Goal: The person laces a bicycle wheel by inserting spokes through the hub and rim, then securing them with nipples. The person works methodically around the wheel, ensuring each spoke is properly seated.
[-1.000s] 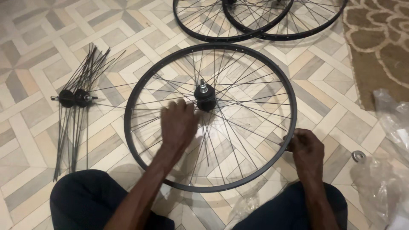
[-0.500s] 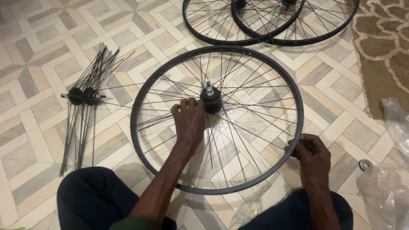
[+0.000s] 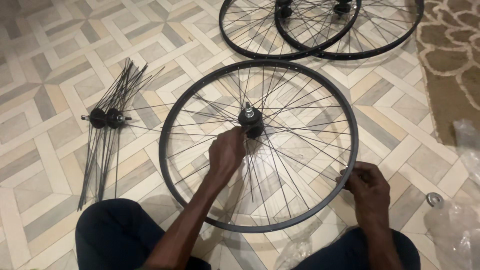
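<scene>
A black bicycle wheel rim with thin spokes lies flat on the tiled floor in front of me. Its black hub stands at the centre with the axle pointing up. My left hand reaches in among the spokes just below and left of the hub, fingers pinched on a spoke. My right hand sits at the rim's lower right edge, fingers closed on the rim where a spoke meets it.
Two more spoked wheels lie overlapping at the top. A hub with a bundle of loose spokes lies at left. A patterned rug, clear plastic bags and a small metal ring are at right. My knees are at the bottom.
My left hand has slid from the spokes left of the hub to right beside the hub. My right hand has stayed at the rim's lower right edge.
</scene>
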`<state>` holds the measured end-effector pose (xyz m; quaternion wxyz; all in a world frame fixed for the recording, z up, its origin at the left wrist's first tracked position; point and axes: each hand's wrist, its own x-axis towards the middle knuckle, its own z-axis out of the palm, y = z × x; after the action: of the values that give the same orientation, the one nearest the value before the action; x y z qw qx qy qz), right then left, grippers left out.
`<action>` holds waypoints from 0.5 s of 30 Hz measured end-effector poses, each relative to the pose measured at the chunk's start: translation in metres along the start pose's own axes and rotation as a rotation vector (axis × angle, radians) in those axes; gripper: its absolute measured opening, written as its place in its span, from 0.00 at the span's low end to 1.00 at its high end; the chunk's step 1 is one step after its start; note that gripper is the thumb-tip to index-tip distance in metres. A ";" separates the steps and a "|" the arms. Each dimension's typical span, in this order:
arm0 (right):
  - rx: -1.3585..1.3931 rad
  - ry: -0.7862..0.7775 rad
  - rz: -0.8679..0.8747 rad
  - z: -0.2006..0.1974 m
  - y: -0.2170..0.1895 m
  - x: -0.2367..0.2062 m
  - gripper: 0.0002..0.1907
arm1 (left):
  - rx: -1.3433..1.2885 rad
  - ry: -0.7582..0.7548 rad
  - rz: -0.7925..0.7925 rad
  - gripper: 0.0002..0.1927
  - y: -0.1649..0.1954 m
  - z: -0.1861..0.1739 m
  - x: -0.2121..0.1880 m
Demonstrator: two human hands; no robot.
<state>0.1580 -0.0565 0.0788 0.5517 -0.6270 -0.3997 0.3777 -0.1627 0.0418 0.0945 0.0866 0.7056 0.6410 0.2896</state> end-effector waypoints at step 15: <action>0.087 -0.041 -0.029 -0.006 0.018 0.003 0.11 | -1.733 -0.138 -0.657 0.16 0.049 0.046 -0.038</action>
<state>0.1663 -0.0569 0.0616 0.5756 -0.5889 -0.4030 0.3994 -0.0969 0.0089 0.0698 0.6991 0.1933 0.3619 0.5856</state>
